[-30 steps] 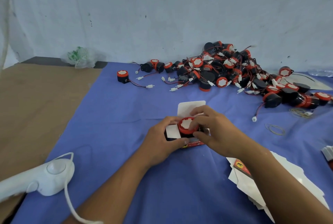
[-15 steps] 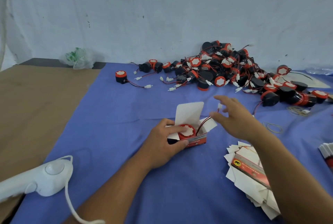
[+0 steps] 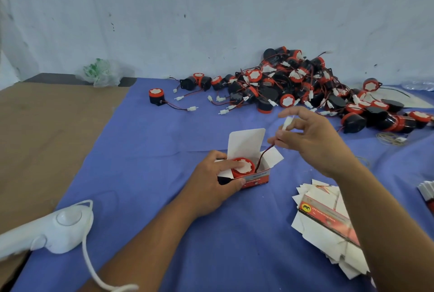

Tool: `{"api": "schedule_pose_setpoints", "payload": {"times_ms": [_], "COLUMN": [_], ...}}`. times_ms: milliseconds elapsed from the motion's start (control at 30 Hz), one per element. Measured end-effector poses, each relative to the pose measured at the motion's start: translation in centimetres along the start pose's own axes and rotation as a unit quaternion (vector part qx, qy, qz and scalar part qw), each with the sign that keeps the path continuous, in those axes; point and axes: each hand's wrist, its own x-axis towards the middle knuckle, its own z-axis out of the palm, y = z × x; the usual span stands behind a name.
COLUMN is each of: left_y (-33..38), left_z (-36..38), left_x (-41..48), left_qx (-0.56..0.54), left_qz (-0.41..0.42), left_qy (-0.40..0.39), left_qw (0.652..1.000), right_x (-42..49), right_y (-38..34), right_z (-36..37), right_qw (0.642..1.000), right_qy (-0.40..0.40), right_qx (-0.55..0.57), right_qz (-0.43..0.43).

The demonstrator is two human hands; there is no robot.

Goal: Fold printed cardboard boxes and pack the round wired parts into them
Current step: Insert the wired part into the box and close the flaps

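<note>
Sitting on the blue cloth [image 3: 164,174], the open box [image 3: 256,178] is gripped by the left hand [image 3: 211,186], which presses the round part [image 3: 244,167] down inside; the right hand [image 3: 310,141] pinches its wire [image 3: 264,155] (white connector [image 3: 287,122] uppermost) above and right of the box, so tucking it likely runs down-left

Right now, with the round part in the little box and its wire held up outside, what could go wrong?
The right hand pinches the wire above the box; a tug might lift the round part out, though the left hand rests a finger on it.
If the lid flap closes before the wire and its white plug are tucked in, they may get pinched or keep the box from shutting.
</note>
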Motion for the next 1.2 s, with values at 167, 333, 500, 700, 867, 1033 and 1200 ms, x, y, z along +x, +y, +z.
{"api": "schedule_pose_setpoints", "payload": {"times_ms": [167, 333, 500, 700, 867, 1033, 1200], "left_y": [-0.1, -0.2, -0.2, -0.2, -0.1, -0.1, -0.2], "left_z": [0.1, 0.1, 0.2, 0.2, 0.2, 0.2, 0.1], "left_x": [0.0, 0.0, 0.0, -0.1, -0.1, -0.1, -0.1], "left_qx": [0.008, 0.028, 0.035, 0.038, 0.034, 0.033, 0.030], "left_qz": [0.014, 0.026, 0.029, 0.032, 0.030, 0.034, 0.037], "left_qy": [0.010, 0.015, 0.017, 0.019, 0.013, 0.011, 0.006], "left_qw": [1.000, 0.999, 0.999, 0.999, 0.999, 0.999, 0.999], "right_x": [-0.2, -0.7, -0.6, -0.9, -1.0, -1.1, -1.2], "right_y": [-0.7, 0.4, -0.4, -0.8, -1.0, -1.4, -1.8], "right_z": [1.4, 3.0, 2.4, 2.7, 4.0, 4.7, 4.7], "right_qw": [0.967, 0.852, 0.790, 0.888, 0.887, 0.773, 0.744], "right_qy": [-0.020, -0.182, -0.141, -0.072, -0.082, -0.117, -0.106], "right_qx": [-0.249, -0.480, -0.592, -0.426, -0.410, -0.606, -0.653], "right_qz": [-0.058, -0.104, -0.074, -0.160, -0.194, -0.147, -0.094]}}
